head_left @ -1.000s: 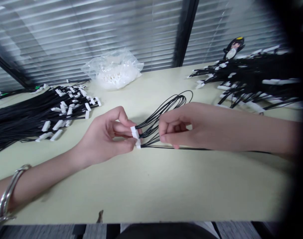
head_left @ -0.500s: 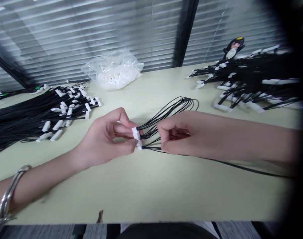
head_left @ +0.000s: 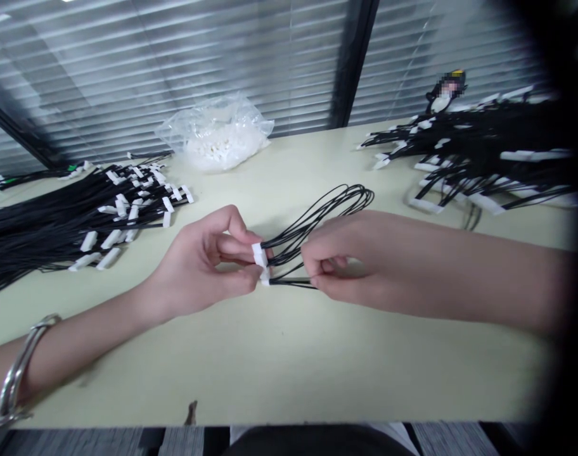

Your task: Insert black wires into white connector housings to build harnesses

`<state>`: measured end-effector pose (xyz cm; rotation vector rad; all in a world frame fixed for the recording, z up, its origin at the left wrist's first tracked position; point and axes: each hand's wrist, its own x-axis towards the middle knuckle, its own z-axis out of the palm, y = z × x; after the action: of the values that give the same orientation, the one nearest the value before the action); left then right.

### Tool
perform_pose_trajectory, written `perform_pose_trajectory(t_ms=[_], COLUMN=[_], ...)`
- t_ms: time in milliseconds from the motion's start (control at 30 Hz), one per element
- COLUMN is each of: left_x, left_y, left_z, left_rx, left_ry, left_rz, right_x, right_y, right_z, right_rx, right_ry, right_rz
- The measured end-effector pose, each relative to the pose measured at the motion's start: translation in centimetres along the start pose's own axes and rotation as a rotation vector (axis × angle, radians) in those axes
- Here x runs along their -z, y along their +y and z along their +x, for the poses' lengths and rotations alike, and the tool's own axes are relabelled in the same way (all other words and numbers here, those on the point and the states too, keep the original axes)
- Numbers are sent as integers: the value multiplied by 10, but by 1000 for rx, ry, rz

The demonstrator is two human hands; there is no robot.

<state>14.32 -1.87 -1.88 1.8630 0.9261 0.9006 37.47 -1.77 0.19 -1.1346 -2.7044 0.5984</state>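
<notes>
While my left hand grips a white plug between thumb and fingers, my right hand has its thumb and forefinger closed on the lower black wires leading from it; how firmly, I cannot tell. The plug is between my two hands, over the middle of the table, partly covered by my left thumb. The upper wires curve in a loop just beyond my right hand. A metal bracelet is on my left wrist. To my left lies a pile of wires with white ends; to my right, a second pile. A clear bag of small white pieces stands near the blinds.
</notes>
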Motion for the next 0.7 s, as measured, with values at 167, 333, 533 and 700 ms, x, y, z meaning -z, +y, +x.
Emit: perform_pose_trajectory(t_ms=[167,333,533,700], left_x=[0,-1,-2,0], left_y=[-1,0,2,1], left_z=[-1,-1,4,7], left_rx=[13,9,99,145], left_ry=[13,6,36,53], left_rz=[-12,-21,-147,-154], right_x=[3,13,17,28], right_y=[-11,-14,12,17], right_z=[-2,0,4,9], right_rx=[-69,-89,159,104], right_ry=[74,-129,-93,304], right_rz=[80,560,1069,1190])
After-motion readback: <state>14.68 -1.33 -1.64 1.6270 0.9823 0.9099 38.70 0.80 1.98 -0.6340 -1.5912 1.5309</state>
